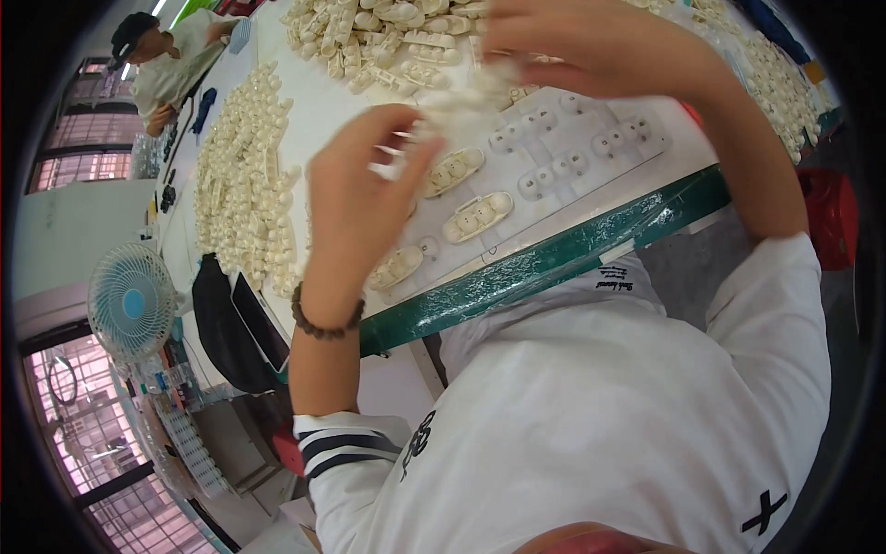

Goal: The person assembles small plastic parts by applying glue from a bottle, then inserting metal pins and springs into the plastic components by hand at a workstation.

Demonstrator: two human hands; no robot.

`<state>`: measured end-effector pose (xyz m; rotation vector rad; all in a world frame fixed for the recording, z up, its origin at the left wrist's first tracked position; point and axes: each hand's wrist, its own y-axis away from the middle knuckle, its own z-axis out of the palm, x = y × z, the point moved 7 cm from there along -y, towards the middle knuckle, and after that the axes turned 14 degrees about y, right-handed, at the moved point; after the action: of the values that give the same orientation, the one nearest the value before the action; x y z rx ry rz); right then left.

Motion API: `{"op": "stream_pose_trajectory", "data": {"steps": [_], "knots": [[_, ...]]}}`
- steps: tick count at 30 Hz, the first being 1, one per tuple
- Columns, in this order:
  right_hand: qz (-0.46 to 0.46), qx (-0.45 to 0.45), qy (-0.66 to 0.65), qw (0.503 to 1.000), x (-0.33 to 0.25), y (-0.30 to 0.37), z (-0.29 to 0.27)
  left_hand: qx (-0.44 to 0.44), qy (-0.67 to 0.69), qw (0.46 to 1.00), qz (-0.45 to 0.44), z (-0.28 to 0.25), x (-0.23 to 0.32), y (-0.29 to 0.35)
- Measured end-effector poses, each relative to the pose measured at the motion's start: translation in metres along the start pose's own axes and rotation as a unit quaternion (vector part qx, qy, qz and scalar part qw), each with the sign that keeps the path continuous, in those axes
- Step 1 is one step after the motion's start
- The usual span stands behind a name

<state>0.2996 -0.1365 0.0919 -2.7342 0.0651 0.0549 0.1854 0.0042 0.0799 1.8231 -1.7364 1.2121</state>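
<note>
My left hand (365, 175) is closed, its thumb and fingers round a small cream plastic part (399, 152). My right hand (563, 46) hovers up and to the right, its fingers smeared by motion. Between the two hands is a blurred cream piece (471, 106); whether my right fingers grip it, I cannot tell. Below them lies a pale jig plate (572, 198) with rows of raised rounded seats. Several oval cream plastic parts, each with small round domes, sit on its left part, among them one oval part (478, 217) near the front.
A big heap of cream parts (388, 42) lies beyond my hands, another long pile (242, 185) at the left. More parts (775, 92) lie far right. Green tape (554, 254) covers the table's near edge. A fan (134, 303), a black bag (226, 323) and a seated person (171, 65) are left.
</note>
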Motion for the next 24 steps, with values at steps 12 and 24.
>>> {"op": "stream_pose_trajectory", "data": {"steps": [12, 24], "knots": [[0.095, -0.119, 0.042, 0.988, 0.005, 0.095, 0.002, -0.206, -0.05, 0.967, 0.139, 0.083, 0.032, 0.006], [0.148, -0.179, 0.049, 0.971, 0.053, 0.009, 0.043, -0.274, -0.026, 0.961, 0.041, 0.091, -0.019, -0.085]]}}
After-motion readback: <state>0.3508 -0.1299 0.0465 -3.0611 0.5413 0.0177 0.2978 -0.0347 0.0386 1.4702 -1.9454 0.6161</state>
